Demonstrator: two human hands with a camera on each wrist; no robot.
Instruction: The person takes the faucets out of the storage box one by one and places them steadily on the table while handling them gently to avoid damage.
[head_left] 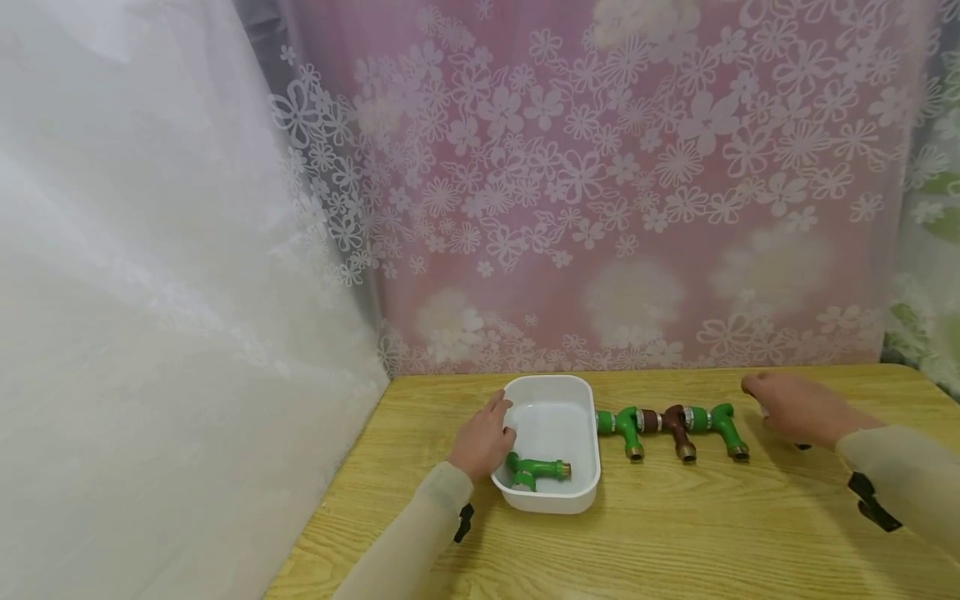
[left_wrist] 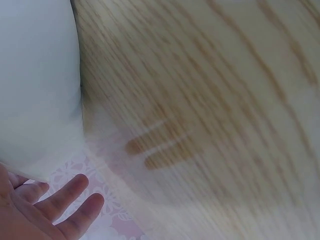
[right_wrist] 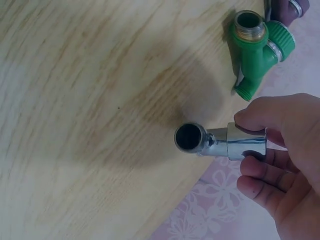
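Observation:
My left hand holds the left rim of a white tub, with the thumb over the rim; in the left wrist view two fingers stretch out along the tub's outer wall. One green tap lies in the near end of the tub. At the right, my right hand pinches a chrome tap between thumb and fingers, its round open end facing the right wrist camera. Between tub and right hand lie a green tap, a dark red tap and another green tap in a row.
The wood-grain table ends at the back against a pink flowered curtain. White sheeting hangs along the left side. The tap row sits close to the tub's right wall.

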